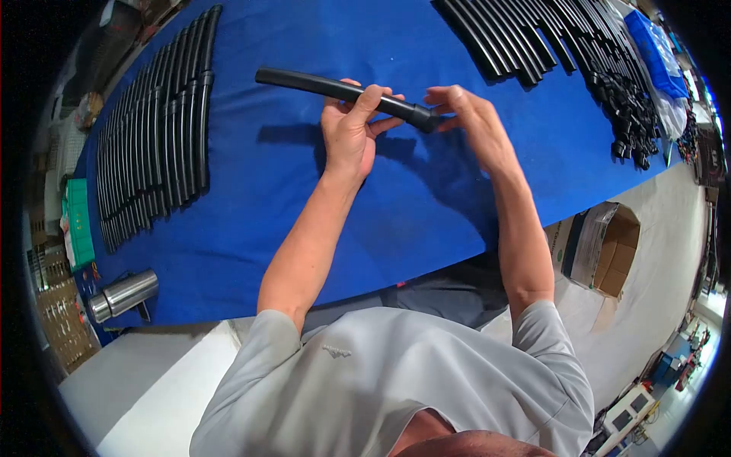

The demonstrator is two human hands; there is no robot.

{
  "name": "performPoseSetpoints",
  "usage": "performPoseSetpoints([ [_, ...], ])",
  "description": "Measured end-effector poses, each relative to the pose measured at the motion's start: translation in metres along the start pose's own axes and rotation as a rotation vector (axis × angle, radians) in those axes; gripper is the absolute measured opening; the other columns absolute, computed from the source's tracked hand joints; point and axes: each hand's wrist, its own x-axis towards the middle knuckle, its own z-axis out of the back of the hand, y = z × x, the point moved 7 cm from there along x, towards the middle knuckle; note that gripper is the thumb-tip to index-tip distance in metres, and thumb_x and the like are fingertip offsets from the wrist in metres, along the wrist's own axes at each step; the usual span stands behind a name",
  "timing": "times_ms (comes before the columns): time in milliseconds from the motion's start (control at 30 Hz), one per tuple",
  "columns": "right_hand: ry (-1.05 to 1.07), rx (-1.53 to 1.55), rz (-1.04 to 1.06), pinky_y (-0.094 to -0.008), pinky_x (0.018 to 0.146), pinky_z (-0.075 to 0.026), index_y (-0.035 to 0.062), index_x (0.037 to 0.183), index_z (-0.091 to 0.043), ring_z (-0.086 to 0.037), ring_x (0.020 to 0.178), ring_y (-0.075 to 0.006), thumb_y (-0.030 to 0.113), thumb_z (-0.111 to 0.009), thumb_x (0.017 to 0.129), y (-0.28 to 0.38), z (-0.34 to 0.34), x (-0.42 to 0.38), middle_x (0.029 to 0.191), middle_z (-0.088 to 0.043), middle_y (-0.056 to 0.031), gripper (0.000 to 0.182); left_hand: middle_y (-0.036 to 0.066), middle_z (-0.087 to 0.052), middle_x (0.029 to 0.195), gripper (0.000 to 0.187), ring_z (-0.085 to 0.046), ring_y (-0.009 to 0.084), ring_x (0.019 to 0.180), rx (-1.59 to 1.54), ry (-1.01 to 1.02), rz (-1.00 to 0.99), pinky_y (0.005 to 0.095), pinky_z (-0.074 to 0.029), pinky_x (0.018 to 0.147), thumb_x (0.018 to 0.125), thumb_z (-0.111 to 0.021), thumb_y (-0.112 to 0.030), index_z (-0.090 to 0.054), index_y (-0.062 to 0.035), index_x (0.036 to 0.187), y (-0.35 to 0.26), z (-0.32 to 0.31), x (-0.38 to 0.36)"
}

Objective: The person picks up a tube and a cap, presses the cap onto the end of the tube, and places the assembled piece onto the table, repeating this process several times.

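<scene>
My left hand [352, 129] is wrapped round a black plastic tube [304, 81], thumb on top and fingers beneath, raised above the blue cloth. The tube slants down from upper left to right. At its right end sits a short, slightly angled black end fitting [421, 117]. Beside that end is my right hand [476, 126], its thumb and fingers apart, with fingertips right at the fitting. Shadows of both hands and the tube fall on the cloth below.
A row of black tubes [156, 129] lies at left on the blue-covered table [251, 228]. More tubes [510, 38] and a heap of black fittings [624, 114] lie at right. A metal mug [126, 295], green bin [78, 221], blue crate [653, 53] and cardboard box [609, 247] stand around.
</scene>
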Motion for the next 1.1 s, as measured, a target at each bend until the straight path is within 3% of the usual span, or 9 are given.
performPoseSetpoints([
  [100,0.055,-0.257,0.173,-0.0357,0.071,-0.053,-0.0033,0.117,-0.068,-0.066,0.077,-0.0204,0.034,-0.074,0.092,0.023,-0.021,-0.007,0.088,-0.070,-0.0140,0.045,0.017,-0.070,0.101,0.027,-0.074,0.0346,0.095,-0.025,0.021,0.011,0.0478,-0.067,0.075,0.093,-0.074,-0.012,-0.050,-0.0081,0.107,0.002,0.000,-0.001],
  [167,0.147,-0.351,0.049,-0.0401,0.066,-0.053,-0.0037,0.109,-0.069,-0.067,0.072,-0.0281,0.035,-0.075,0.090,0.020,-0.032,-0.004,0.082,-0.068,-0.0200,0.043,0.018,-0.069,0.100,0.037,-0.074,0.0334,0.091,-0.048,0.024,0.033,0.0456,-0.067,0.074,0.090,-0.076,-0.006,-0.047,-0.0062,0.114,0.000,-0.002,-0.003],
  [200,0.157,-0.387,0.126,-0.0392,0.064,-0.050,-0.0027,0.106,-0.068,-0.065,0.069,-0.0254,0.033,-0.075,0.090,0.017,-0.036,-0.004,0.079,-0.067,-0.0177,0.040,0.020,-0.069,0.101,0.036,-0.074,0.0341,0.093,-0.004,0.021,0.043,0.0440,-0.065,0.079,0.091,-0.074,-0.004,-0.048,-0.0062,0.116,-0.004,-0.003,-0.005],
  [267,0.147,-0.402,0.178,-0.0394,0.062,-0.049,-0.0018,0.101,-0.067,-0.063,0.067,-0.0261,0.033,-0.073,0.091,0.012,-0.033,-0.006,0.075,-0.066,-0.0174,0.037,0.020,-0.070,0.109,0.024,-0.069,0.0351,0.108,0.046,0.069,0.025,0.0437,-0.063,0.087,0.097,-0.070,-0.016,-0.056,-0.0072,0.115,-0.011,0.004,-0.002],
  [433,0.154,-0.353,0.088,-0.0454,0.063,-0.050,-0.0026,0.094,-0.067,-0.067,0.067,-0.0361,0.036,-0.071,0.089,0.015,-0.025,-0.007,0.071,-0.065,-0.0206,0.039,0.020,-0.066,0.125,0.018,-0.062,0.0379,0.123,-0.020,0.309,0.149,0.0543,-0.060,0.096,0.103,-0.058,-0.011,-0.059,-0.0076,0.120,-0.022,0.013,0.014],
  [600,0.094,-0.380,0.184,-0.0476,0.062,-0.047,-0.0024,0.088,-0.065,-0.065,0.065,-0.0361,0.030,-0.070,0.089,0.006,-0.025,-0.006,0.067,-0.063,-0.0199,0.033,0.020,-0.069,0.115,0.019,-0.067,0.0379,0.115,-0.007,0.213,0.103,0.0492,-0.066,0.084,0.100,-0.064,-0.011,-0.057,-0.0076,0.117,-0.014,0.020,0.014],
  [800,0.107,-0.369,0.171,-0.0466,0.061,-0.046,-0.0028,0.090,-0.064,-0.063,0.063,-0.0362,0.029,-0.071,0.088,0.005,-0.029,-0.005,0.067,-0.062,-0.0189,0.033,0.020,-0.069,0.113,0.018,-0.068,0.0375,0.113,-0.004,0.209,0.098,0.0488,-0.066,0.084,0.100,-0.064,-0.011,-0.057,-0.0074,0.116,-0.017,0.019,0.012],
  [900,0.065,-0.326,0.205,-0.0503,0.065,-0.048,-0.0026,0.085,-0.064,-0.065,0.070,-0.0428,0.032,-0.072,0.087,0.009,-0.028,-0.005,0.072,-0.064,-0.0235,0.035,0.020,-0.068,0.117,0.016,-0.065,0.0383,0.118,-0.053,0.250,0.114,0.0511,-0.064,0.089,0.103,-0.059,-0.012,-0.059,-0.0065,0.117,-0.016,0.022,0.013],
  [1100,0.066,-0.222,0.128,-0.0454,0.060,-0.048,-0.0024,0.091,-0.067,-0.066,0.066,-0.0358,0.030,-0.074,0.086,0.010,-0.029,-0.006,0.071,-0.064,-0.0211,0.034,0.018,-0.069,0.116,0.016,-0.066,0.0366,0.117,-0.108,0.254,0.132,0.0502,-0.064,0.089,0.102,-0.060,-0.013,-0.059,-0.0091,0.117,-0.014,0.022,0.012],
])
